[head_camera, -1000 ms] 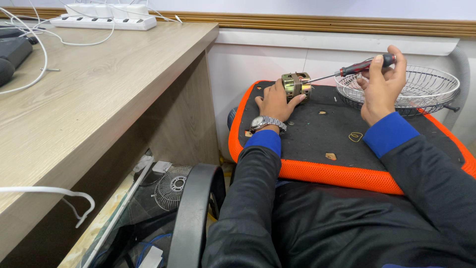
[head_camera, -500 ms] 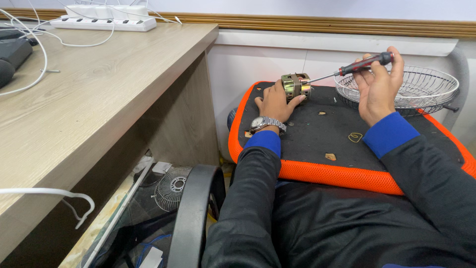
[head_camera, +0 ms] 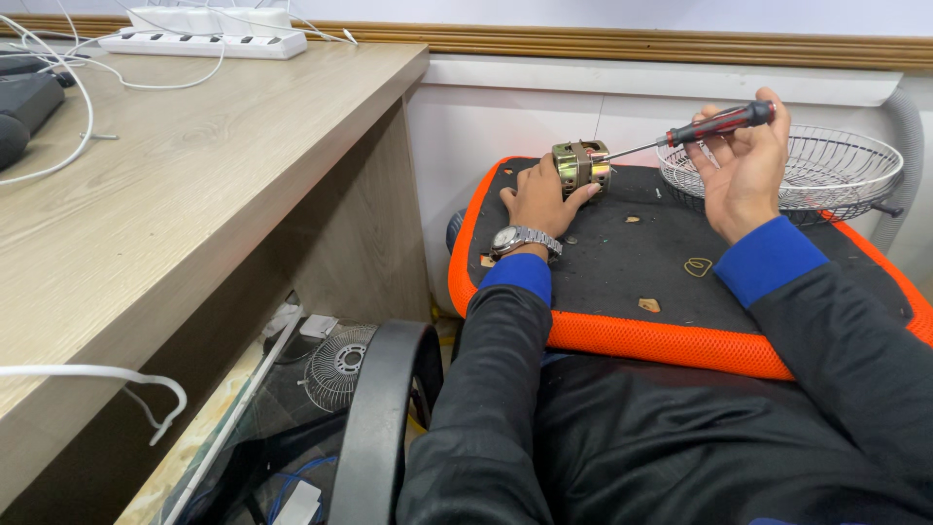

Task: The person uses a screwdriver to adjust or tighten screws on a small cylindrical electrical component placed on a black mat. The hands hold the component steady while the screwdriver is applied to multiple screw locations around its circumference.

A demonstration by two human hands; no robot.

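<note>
My left hand [head_camera: 540, 199] grips a small brass-coloured motor [head_camera: 579, 165] and holds it upright on a black mat with an orange rim [head_camera: 661, 335]. A silver watch sits on that wrist. My right hand [head_camera: 744, 167] holds a screwdriver [head_camera: 717, 122] with a red and black handle. Its thin shaft slants down to the left, and its tip touches the right side of the motor.
A round wire fan guard [head_camera: 836, 165] lies behind my right hand. Small loose parts [head_camera: 696, 266] lie on the mat. A wooden desk [head_camera: 194, 185] with a white power strip [head_camera: 204, 41] and cables stands at left. Under it lies another fan grille [head_camera: 338, 362]. A black chair armrest [head_camera: 374, 418] curves near my left elbow.
My right hand has turned slightly on the screwdriver handle. The left hand and the motor stay in place.
</note>
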